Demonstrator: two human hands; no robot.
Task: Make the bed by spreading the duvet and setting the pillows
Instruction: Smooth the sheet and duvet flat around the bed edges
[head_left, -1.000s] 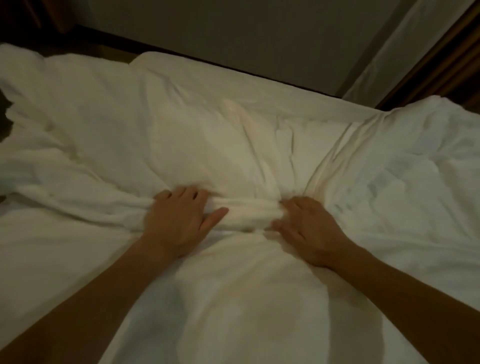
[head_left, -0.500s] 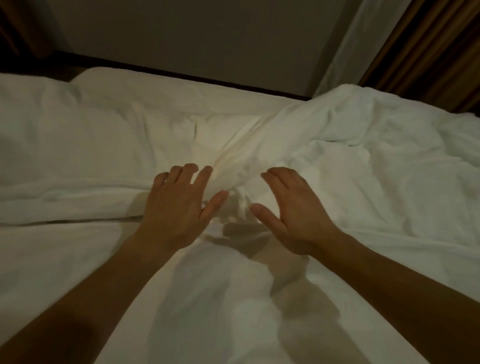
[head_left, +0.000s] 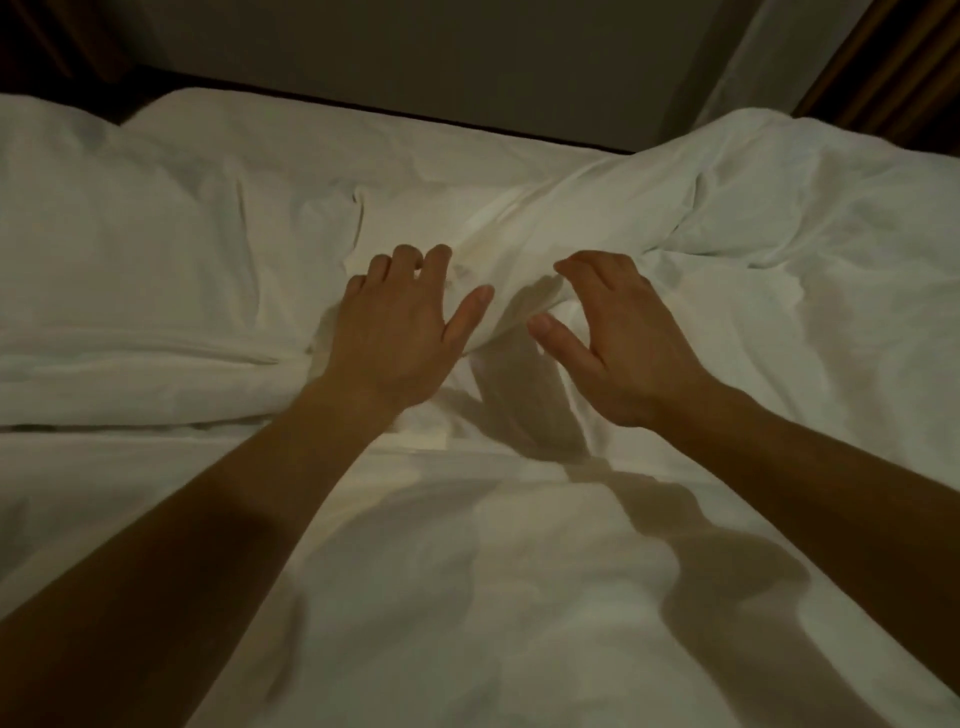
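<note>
A white duvet (head_left: 779, 249) lies rumpled across the bed, bunched into a ridge that runs from the middle up to the right. My left hand (head_left: 395, 332) hovers over the ridge's left side with fingers spread and slightly bent. My right hand (head_left: 618, 338) reaches onto the ridge's right side, fingers loosely curved over the fold, thumb apart from it. Neither hand grips the cloth. A flatter white layer of bedding (head_left: 130, 249) lies to the left. No pillow can be told apart from the bedding.
The white sheet (head_left: 467, 597) covers the near part of the bed under my forearms. A dark gap and a plain wall (head_left: 415, 52) run along the far edge. A pale curtain (head_left: 748, 62) and brown drapes (head_left: 893, 67) hang at the upper right.
Both hands let go of the bunched fold they pressed a second ago and lifted with fingers spread. The duvet ridge now slants toward the right, and the view shifted right.
</note>
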